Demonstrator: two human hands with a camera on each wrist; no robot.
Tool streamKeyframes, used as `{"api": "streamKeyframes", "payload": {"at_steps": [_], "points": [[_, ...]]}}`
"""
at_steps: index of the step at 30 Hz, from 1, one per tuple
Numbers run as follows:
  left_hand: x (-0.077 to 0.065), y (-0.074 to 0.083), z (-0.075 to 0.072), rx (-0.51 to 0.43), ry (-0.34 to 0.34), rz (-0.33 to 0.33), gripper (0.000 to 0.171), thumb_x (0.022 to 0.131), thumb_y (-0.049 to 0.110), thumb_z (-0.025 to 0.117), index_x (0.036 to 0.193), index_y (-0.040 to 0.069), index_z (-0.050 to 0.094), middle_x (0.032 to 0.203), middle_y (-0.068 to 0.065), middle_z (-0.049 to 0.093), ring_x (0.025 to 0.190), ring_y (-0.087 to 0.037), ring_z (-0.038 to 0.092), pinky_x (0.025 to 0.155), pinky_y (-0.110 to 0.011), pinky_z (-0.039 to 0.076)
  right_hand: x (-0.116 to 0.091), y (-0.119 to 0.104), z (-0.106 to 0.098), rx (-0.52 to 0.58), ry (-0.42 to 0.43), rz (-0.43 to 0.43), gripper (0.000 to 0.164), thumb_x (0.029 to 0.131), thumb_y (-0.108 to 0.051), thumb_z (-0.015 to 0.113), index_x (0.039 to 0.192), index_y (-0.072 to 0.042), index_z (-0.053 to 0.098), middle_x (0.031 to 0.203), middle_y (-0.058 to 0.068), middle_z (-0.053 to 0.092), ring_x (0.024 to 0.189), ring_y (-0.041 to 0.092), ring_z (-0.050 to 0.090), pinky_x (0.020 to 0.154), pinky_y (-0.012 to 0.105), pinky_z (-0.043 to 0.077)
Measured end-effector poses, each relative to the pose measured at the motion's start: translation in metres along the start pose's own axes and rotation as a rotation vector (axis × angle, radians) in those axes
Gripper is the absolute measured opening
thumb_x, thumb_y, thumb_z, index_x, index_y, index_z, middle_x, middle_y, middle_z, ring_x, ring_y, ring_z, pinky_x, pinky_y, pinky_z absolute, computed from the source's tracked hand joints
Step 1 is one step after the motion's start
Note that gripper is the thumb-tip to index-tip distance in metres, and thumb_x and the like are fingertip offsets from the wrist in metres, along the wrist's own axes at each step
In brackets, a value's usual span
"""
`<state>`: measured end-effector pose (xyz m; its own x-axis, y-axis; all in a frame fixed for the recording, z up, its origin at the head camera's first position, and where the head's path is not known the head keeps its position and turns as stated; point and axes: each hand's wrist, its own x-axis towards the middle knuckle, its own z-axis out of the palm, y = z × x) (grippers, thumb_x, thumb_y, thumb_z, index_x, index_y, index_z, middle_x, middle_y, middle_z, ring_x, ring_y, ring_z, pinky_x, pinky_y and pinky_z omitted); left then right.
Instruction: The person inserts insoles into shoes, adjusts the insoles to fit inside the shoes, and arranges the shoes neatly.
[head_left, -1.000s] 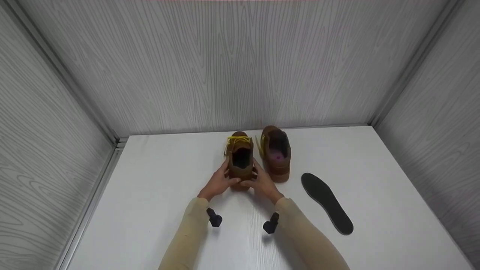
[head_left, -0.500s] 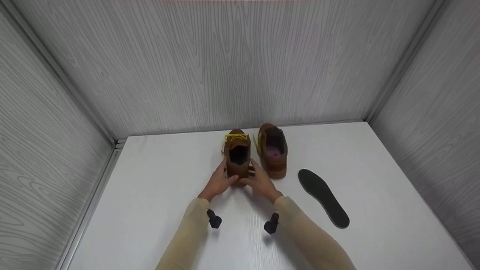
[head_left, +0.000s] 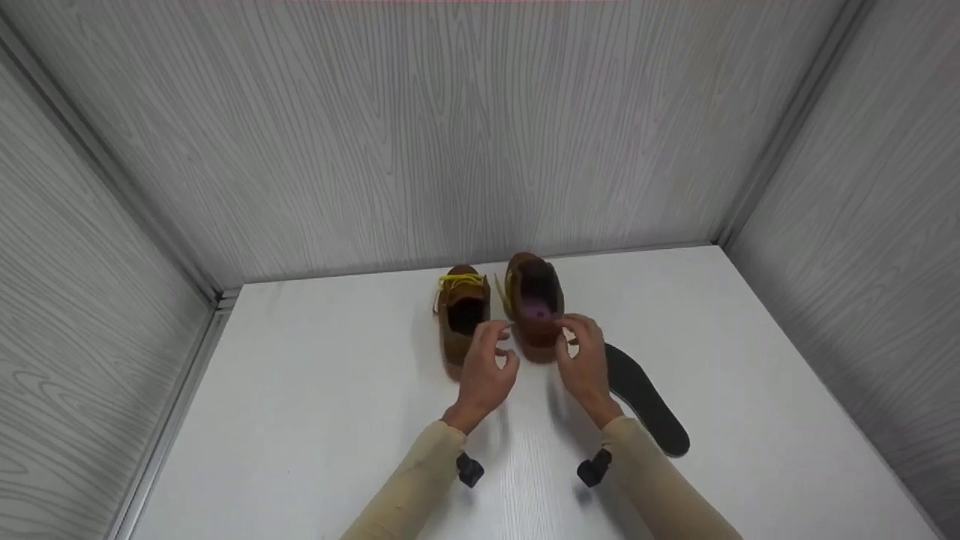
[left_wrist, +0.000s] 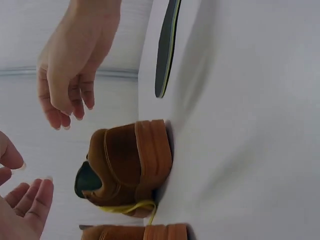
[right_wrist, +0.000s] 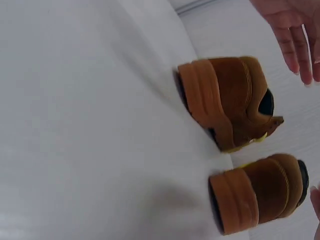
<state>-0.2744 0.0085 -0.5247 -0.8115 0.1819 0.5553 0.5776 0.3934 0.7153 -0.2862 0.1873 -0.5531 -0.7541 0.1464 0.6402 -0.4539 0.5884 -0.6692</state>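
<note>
Two brown shoes with yellow laces stand upright side by side, heels toward me. My left hand [head_left: 486, 379] hovers just behind and right of the left shoe [head_left: 454, 346], fingers loosely bent and holding nothing. My right hand [head_left: 585, 367] is at the heel of the right shoe [head_left: 536, 334], its fingertips overlapping the heel's right side in the head view. Pinkish-purple lining shows inside the right shoe. In the left wrist view, a gap shows between my right hand [left_wrist: 75, 60] and that shoe [left_wrist: 122, 157]. The left shoe [right_wrist: 222, 95] shows its thick tan sole in the right wrist view.
A dark insole [head_left: 651, 401] lies flat to the right, partly hidden behind my right hand and sleeve. The white table [head_left: 322, 420] meets a grey wood-grain wall [head_left: 465, 150] right behind the shoes. Side walls stand left and right.
Both hands have let go of the left shoe's heel and moved right, toward the right shoe. The left shoe stays standing on the table. The view has shifted slightly.
</note>
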Motion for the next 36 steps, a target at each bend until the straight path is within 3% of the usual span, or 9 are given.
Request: {"api": "streamKeyframes", "payload": {"at_steps": [4,7,11,16,22,25,29,36], "points": [[0.01,0.0,0.02,-0.012,-0.173,-0.217,0.044,0.095,0.02,0.053,0.137,0.008,0.046,0.141,-0.013,0.038,0.128,-0.029,0.041,0.098,-0.042,0.04,0.007,0.015,-0.008,0.06,-0.044,0.195,0.031,0.096,-0.012,0.053,0.126,-0.002,0.054,0.133,0.016,0.044,0.118,0.03,0.043,0.087,0.045,0.044],[0.02,-0.006,0.034,0.008,-0.251,-0.313,0.047,0.098,0.029,0.049,0.14,0.01,0.045,0.147,-0.017,0.031,0.133,-0.029,0.034,0.104,-0.046,0.031,0.015,0.02,-0.009,0.144,-0.137,0.377,0.044,0.1,-0.027,0.048,0.138,-0.004,0.044,0.14,0.018,0.039,0.122,0.034,0.043,0.094,0.047,0.04],[0.031,-0.02,0.047,0.047,-0.289,-0.347,0.048,0.1,0.031,0.046,0.143,0.01,0.043,0.149,-0.017,0.031,0.134,-0.029,0.034,0.105,-0.045,0.031,0.028,0.026,-0.003,0.187,-0.253,0.549,0.057,0.1,-0.039,0.045,0.144,-0.005,0.036,0.145,0.02,0.037,0.127,0.035,0.042,0.1,0.046,0.036],[0.04,-0.031,0.059,0.083,-0.312,-0.317,0.044,0.1,0.032,0.047,0.137,0.009,0.044,0.137,-0.011,0.047,0.126,-0.024,0.044,0.101,-0.04,0.035,0.04,0.032,0.004,0.192,-0.345,0.633,0.063,0.098,-0.045,0.048,0.145,-0.005,0.036,0.14,0.02,0.043,0.127,0.032,0.043,0.1,0.046,0.037],[0.044,-0.037,0.065,0.075,-0.281,-0.282,0.026,0.098,0.027,0.055,0.116,0.011,0.046,0.108,-0.007,0.055,0.103,-0.02,0.053,0.089,-0.037,0.042,0.045,0.033,0.01,0.122,-0.435,0.604,0.059,0.1,-0.04,0.043,0.152,-0.022,0.024,0.148,0.013,0.036,0.133,0.03,0.035,0.103,0.048,0.032],[0.043,-0.037,0.064,0.062,-0.293,-0.317,0.03,0.096,0.029,0.057,0.119,0.012,0.046,0.113,-0.006,0.056,0.108,-0.019,0.053,0.091,-0.037,0.042,0.044,0.034,0.012,0.083,-0.438,0.561,0.05,0.101,-0.034,0.041,0.149,-0.02,0.035,0.148,0.01,0.037,0.135,0.029,0.032,0.105,0.047,0.029],[0.044,-0.039,0.063,0.018,-0.313,-0.353,0.039,0.095,0.033,0.059,0.125,0.011,0.045,0.119,-0.008,0.056,0.111,-0.021,0.053,0.092,-0.039,0.042,0.041,0.039,0.011,0.105,-0.41,0.586,0.043,0.1,-0.036,0.043,0.138,-0.017,0.05,0.141,0.011,0.045,0.131,0.028,0.038,0.102,0.046,0.033],[0.041,-0.048,0.061,0.058,-0.357,-0.331,0.062,0.091,0.023,0.067,0.142,0.012,0.034,0.137,-0.012,0.047,0.125,-0.024,0.045,0.101,-0.04,0.036,0.039,0.043,0.007,0.049,-0.448,0.546,0.047,0.099,-0.049,0.039,0.137,-0.021,0.05,0.141,0.009,0.045,0.132,0.029,0.037,0.104,0.049,0.03]]}}
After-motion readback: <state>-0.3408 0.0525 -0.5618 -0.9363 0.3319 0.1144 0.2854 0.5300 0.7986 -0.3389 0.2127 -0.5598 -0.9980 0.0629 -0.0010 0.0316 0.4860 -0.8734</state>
